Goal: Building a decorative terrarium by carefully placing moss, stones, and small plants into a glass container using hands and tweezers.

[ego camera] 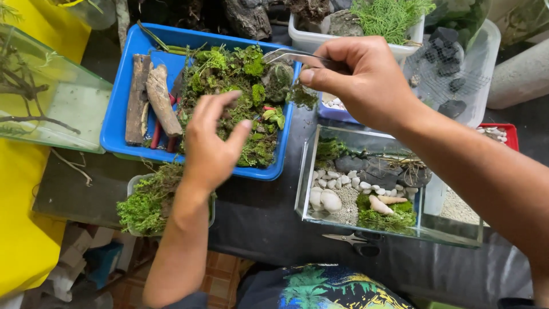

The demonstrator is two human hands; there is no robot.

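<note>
Moss (240,103) in blue tray (123,109) half-hidden under left hand's (211,143) loose grip; right hand (354,77) pinches tweezers (286,55).

we're at a home hobby bench for terrarium making. a blue tray (123,109) heaped with moss and driftwood, a small glass tank (394,189) laid with pebbles, gravel and plants, scissors (354,239) close by
</note>
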